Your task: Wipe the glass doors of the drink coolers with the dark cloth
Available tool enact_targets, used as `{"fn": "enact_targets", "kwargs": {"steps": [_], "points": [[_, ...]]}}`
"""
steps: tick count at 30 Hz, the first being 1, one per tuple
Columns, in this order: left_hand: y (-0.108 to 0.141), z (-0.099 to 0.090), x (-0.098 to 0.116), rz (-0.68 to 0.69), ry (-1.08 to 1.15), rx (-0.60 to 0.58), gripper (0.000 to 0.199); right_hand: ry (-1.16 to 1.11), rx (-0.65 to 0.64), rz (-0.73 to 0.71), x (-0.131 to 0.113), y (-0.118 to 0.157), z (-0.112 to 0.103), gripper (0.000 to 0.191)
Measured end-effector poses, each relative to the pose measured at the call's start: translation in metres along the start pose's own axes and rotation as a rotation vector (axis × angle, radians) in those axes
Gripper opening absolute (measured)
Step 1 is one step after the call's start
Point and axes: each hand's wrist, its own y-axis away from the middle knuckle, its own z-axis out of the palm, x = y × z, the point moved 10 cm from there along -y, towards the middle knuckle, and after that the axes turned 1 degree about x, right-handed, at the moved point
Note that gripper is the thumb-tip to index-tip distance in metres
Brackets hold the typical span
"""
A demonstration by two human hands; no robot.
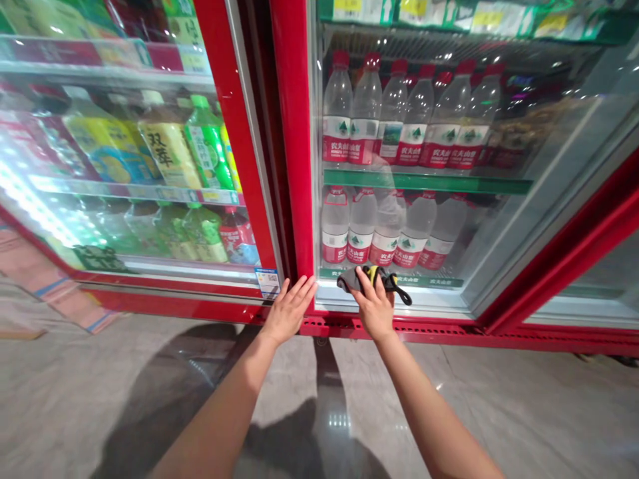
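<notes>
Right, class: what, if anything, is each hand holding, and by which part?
The right hand holds a bunched grey, black and yellow cloth by its middle, fingers spread over it; its black loop sticks out free. The left hand holds nothing.

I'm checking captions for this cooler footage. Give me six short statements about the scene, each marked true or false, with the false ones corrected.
1. The right hand holds a cloth. True.
2. The cloth is all black. False: it also shows grey and yellow.
3. The left hand is at the foot of a red post. True.
4. The left hand touches the cloth. False: they are apart.
5. Water bottles stand on two levels. True.
6. The upper level is capped in blue. False: its caps are red.
</notes>
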Motion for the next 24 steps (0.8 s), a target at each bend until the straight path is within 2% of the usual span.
{"fn": "enact_targets", "kwargs": {"steps": [2,4,6,8,13,15,17,21,24], "points": [[0.002,0.003,-0.002,-0.011,0.001,-0.015,0.087,0.015,0.038,0.137,0.008,-0.012,-0.007,0.053],[0.002,0.005,-0.003,-0.018,-0.001,-0.016,0.087,0.014,0.053,0.215,0.000,-0.029,-0.011,0.057],[0.001,0.005,-0.002,-0.023,-0.010,0.002,0.086,0.003,0.035,0.163,-0.022,-0.041,-0.009,0.060],[0.002,0.003,-0.002,-0.025,-0.021,0.034,0.085,0.000,0.009,0.053,-0.041,-0.040,-0.003,0.059],[0.008,-0.004,-0.008,-0.039,-0.029,0.057,0.081,0.008,-0.026,-0.149,-0.048,-0.004,0.014,0.045],[0.009,-0.007,-0.014,-0.074,-0.029,0.057,0.079,-0.009,-0.004,-0.159,-0.048,-0.006,0.010,0.042],[0.010,-0.008,-0.017,-0.097,-0.024,0.057,0.076,-0.048,0.048,-0.118,-0.050,-0.021,0.000,0.042],[0.009,-0.008,-0.016,-0.096,-0.016,0.061,0.073,-0.131,0.114,-0.073,-0.061,-0.046,-0.013,0.052],[0.011,-0.009,-0.018,-0.103,-0.017,0.077,0.073,-0.111,0.066,-0.212,-0.072,-0.039,-0.004,0.048]]}}
